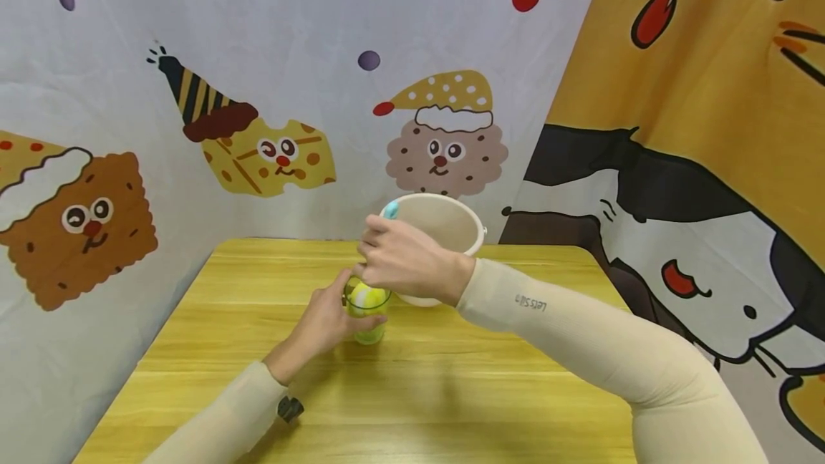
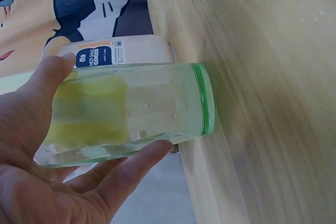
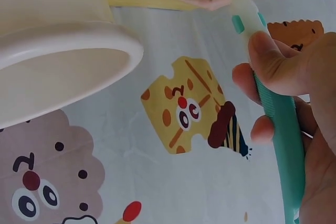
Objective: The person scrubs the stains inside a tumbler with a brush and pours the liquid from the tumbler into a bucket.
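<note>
A clear glass (image 1: 370, 336) with a green tint stands near the middle of the table, and my left hand (image 1: 324, 319) grips it round its side. Seen in the left wrist view, the glass (image 2: 163, 103) has a thick green base, with a yellow sponge head (image 2: 89, 111) inside its upper half. My right hand (image 1: 409, 255) is above the rim, holding the teal handle (image 3: 278, 114) of a cup brush. The brush's yellow and white sponge (image 1: 369, 298) fills the mouth of the glass.
A cream bucket (image 1: 475, 224) stands just behind my right hand, bearing a blue and orange label (image 2: 100, 53). The wooden table (image 1: 490, 378) ends at a cloth backdrop (image 1: 290, 56) with cartoon prints. A dark object (image 1: 290, 409) sits at my left sleeve.
</note>
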